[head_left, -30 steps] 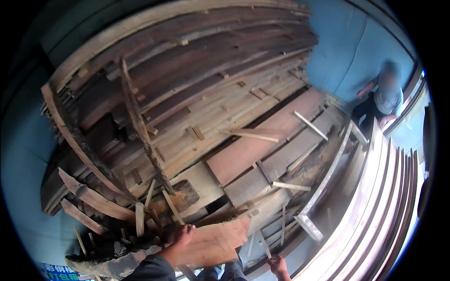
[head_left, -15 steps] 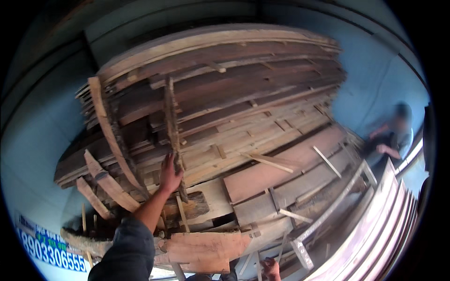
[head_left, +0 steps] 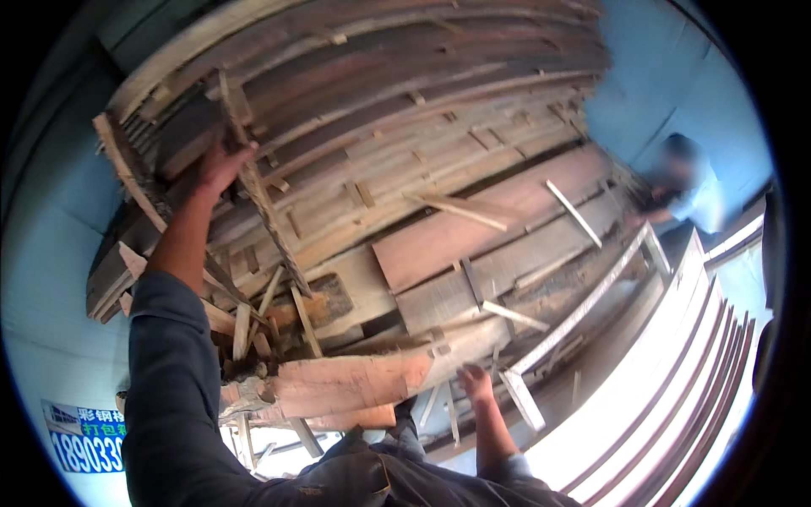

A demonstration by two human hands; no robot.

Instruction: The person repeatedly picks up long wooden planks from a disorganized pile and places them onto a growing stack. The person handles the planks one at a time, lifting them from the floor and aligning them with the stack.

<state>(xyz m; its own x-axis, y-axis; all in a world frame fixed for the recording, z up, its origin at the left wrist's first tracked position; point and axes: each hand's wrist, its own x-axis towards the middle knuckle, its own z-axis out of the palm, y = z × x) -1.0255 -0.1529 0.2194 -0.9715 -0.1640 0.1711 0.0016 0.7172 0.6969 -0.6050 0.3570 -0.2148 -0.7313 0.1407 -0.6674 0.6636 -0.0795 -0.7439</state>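
Note:
My left hand [head_left: 224, 166] reaches up to a narrow, rough-edged wood strip [head_left: 269, 215] that leans against the stacked planks. The thumb crosses the strip near its upper part, and the other fingers are partly hidden around it. Lower down, my right hand [head_left: 476, 383] is raised beside the pale wooden plank [head_left: 460, 351] in front of me. Its fingers are loosely bent and a little apart, with nothing visible in them. Another curved wood strip [head_left: 131, 169] leans to the left of my left arm.
Stacked dark boards [head_left: 380, 76] rise behind, with small spacer sticks between them. A reddish board [head_left: 498, 215] lies at centre right. A white frame [head_left: 583, 317] and standing pale panels [head_left: 634, 380] occupy the right. Another person [head_left: 688, 186] bends by the blue wall [head_left: 650, 84].
My left hand is higher along the rough-edged strip, near its upper part. My right hand has come up from the lower edge. The view has shifted, and the other person leans further forward.

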